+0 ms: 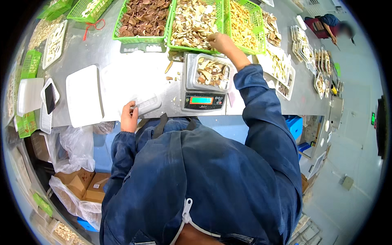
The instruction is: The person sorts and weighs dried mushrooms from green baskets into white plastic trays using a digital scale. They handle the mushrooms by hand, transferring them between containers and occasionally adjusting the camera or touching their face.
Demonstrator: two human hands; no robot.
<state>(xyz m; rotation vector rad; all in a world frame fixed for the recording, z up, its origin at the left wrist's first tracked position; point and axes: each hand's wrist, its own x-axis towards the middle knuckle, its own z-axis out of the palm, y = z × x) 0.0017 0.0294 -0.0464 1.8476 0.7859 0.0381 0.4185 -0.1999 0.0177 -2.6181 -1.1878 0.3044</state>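
Observation:
My right hand (222,43) reaches over the near right corner of a green plastic basket (196,50) full of pale sliced dried mushrooms (193,23). Its fingertips point down at the slices; whether they pinch one cannot be seen. Below that arm, a digital scale (204,105) with a lit display carries a clear plastic tray (196,86) holding mushroom slices (211,73). My left hand (129,118), fingers bent, is by the table's front edge at the left end of another clear plastic tray (150,104). It seems to touch that tray, but a grip is not certain.
Green baskets of dark brown slices (144,20) and orange-yellow pieces (242,26) flank the middle basket. White trays (82,95) and a phone (49,98) lie left. Filled packs (301,46) stand right. Crumbs (174,78) lie beside the scale. Another person (324,26) works far right.

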